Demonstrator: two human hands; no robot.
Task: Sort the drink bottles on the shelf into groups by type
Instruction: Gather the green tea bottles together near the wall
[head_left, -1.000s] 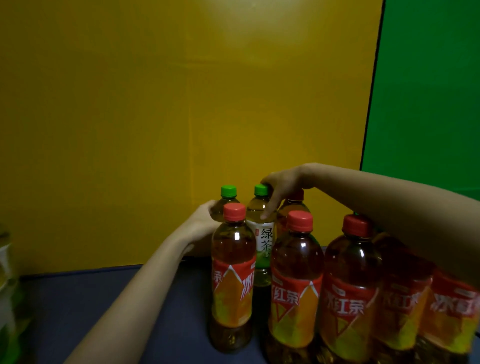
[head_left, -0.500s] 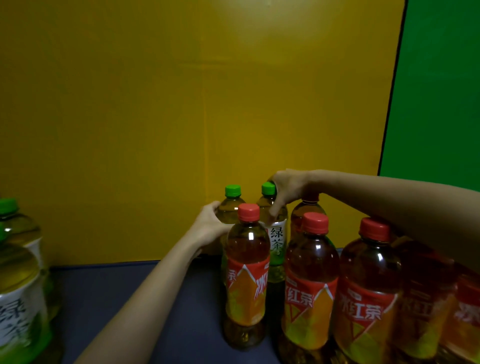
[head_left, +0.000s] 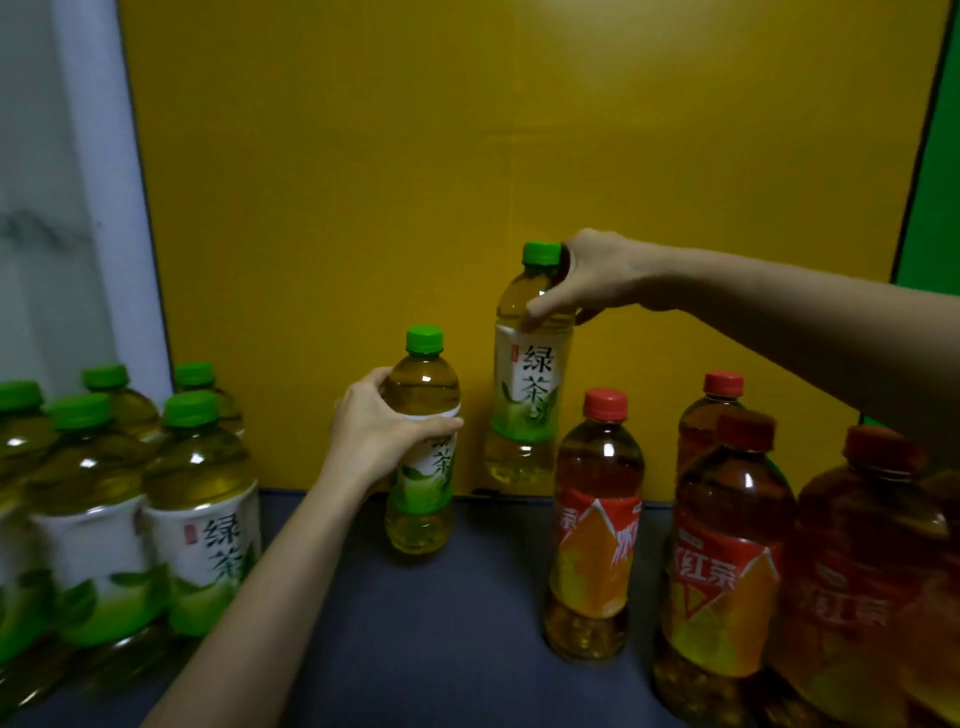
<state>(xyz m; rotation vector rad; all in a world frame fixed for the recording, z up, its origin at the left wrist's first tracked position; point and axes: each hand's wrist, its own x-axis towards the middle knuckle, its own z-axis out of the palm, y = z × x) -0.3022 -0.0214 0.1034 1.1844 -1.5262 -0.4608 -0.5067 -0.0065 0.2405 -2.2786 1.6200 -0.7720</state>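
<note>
left hand (head_left: 379, 431) is gripping a green-tea bottle (head_left: 423, 499) at the shoulder, thumb lying across the top of the label, fingers curling round the far side; bottle is upright, base low over the dark shelf (head_left: 441, 649), cannot tell if it is touching; right hand (head_left: 592, 280) is gripping the second green-tea bottle (head_left: 530, 384) just below its green cap, thumb pressing the front, other fingers wrapping behind; that bottle is hanging slightly tilted, higher than the first, in front of the yellow back panel (head_left: 467, 156)

vs 0.5 s ago: both bottles were standing at the back, tucked behind the red-tea bottles (head_left: 722, 545); now both are sitting in the gap left of the red row, the right-hand one riding clearly higher; view is panning left too: the green-tea group (head_left: 197, 519) is showing five caps at the left edge, up from a couple; a white frame (head_left: 104, 182) is coming in beside the panel; the two held bottles are sitting between the green group and the red row
</note>
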